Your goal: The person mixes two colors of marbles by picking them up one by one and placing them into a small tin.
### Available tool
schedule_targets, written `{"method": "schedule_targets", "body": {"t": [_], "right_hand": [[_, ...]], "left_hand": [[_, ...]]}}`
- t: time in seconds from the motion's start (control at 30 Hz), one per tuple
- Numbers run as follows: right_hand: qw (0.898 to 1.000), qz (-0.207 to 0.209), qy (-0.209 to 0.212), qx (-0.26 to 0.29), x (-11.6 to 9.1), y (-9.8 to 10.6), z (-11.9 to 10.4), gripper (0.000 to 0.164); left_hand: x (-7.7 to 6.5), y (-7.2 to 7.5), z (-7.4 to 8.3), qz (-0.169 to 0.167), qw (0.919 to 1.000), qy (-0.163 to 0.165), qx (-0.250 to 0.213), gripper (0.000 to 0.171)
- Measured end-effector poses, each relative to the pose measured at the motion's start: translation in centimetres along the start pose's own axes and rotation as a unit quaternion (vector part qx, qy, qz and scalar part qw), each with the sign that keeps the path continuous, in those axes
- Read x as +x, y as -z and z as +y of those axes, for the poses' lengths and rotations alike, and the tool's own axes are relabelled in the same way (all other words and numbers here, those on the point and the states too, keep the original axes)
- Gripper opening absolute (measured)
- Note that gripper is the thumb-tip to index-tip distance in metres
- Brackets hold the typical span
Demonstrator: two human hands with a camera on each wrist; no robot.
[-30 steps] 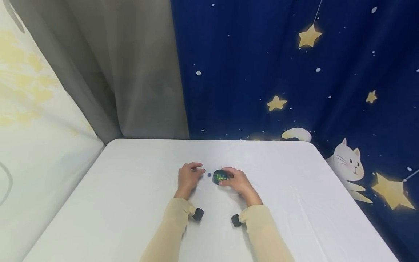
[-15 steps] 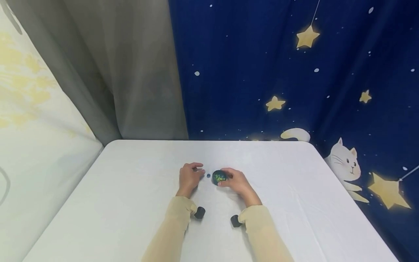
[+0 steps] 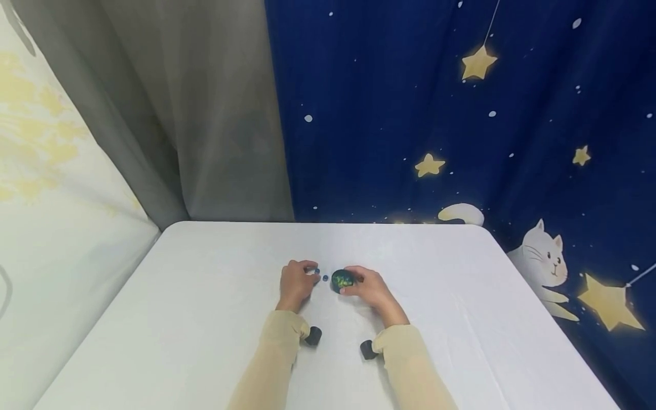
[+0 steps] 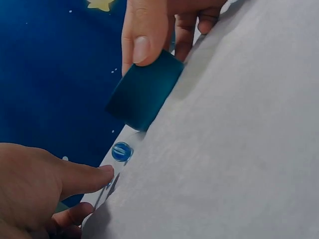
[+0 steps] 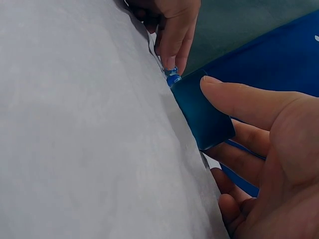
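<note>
My right hand [image 3: 370, 286] grips a short, round teal container [image 5: 205, 109], thumb on the near side and fingers on the far side. From above, the container shows a dark round face with green and yellow speckles. Two small blue marbles [image 4: 122, 152] rest on the white table just left of it. My left hand [image 3: 296, 282] is beside them, thumb and index finger apart, with the farther-left marble [image 3: 317, 271] right at the fingertips. In the left wrist view the left thumb mostly hides that marble.
The white-covered table [image 3: 215, 341] extends around both hands. A dark blue star curtain [image 3: 369, 114] and a grey curtain [image 3: 230, 142] hang behind its far edge. Black wrist cameras [image 3: 313, 336] sit under both sleeves.
My left index finger has come down closer to the thumb, and the marble by the fingertips now shows plainly between them. The right hand keeps its grip on the container. The head view shifts slightly.
</note>
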State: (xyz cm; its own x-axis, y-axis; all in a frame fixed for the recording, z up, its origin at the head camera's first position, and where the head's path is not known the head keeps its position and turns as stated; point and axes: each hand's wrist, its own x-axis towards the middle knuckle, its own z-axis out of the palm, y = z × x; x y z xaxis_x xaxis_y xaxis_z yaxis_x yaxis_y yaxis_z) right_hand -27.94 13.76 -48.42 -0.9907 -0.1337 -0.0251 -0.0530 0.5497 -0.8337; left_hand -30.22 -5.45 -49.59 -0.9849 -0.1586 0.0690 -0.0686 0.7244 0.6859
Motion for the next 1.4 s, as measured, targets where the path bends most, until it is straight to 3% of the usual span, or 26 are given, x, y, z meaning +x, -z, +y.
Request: {"method": "schedule_targets", "body": {"t": [0.23,0.57,0.87,1.07,1.4], "right_hand": [[1.0,0.0,0.0,0.003,-0.1,0.0,-0.2,0.055],[1.0,-0.002,0.003,0.009,0.2,0.0,-0.5,0.055],[1.0,-0.005,0.001,0.002,0.2,0.1,-0.8,0.055],[1.0,-0.002,0.0,-0.006,0.1,0.1,-0.6,0.056],[1.0,-0.002,-0.001,-0.002,0.0,0.0,-0.1,0.056]], "left_hand": [[0.0,-0.3,-0.2,0.022,0.9996,-0.011,0.016,0.022],[-0.2,-0.1,-0.2,0.055,0.9982,-0.021,0.003,0.014],[0.0,0.4,-0.6,0.05,0.9972,-0.02,-0.052,0.015],[0.0,0.6,-0.7,0.039,0.9969,-0.02,-0.065,0.016],[0.3,0.7,-0.7,0.045,0.9926,-0.002,-0.113,0.015]]}}
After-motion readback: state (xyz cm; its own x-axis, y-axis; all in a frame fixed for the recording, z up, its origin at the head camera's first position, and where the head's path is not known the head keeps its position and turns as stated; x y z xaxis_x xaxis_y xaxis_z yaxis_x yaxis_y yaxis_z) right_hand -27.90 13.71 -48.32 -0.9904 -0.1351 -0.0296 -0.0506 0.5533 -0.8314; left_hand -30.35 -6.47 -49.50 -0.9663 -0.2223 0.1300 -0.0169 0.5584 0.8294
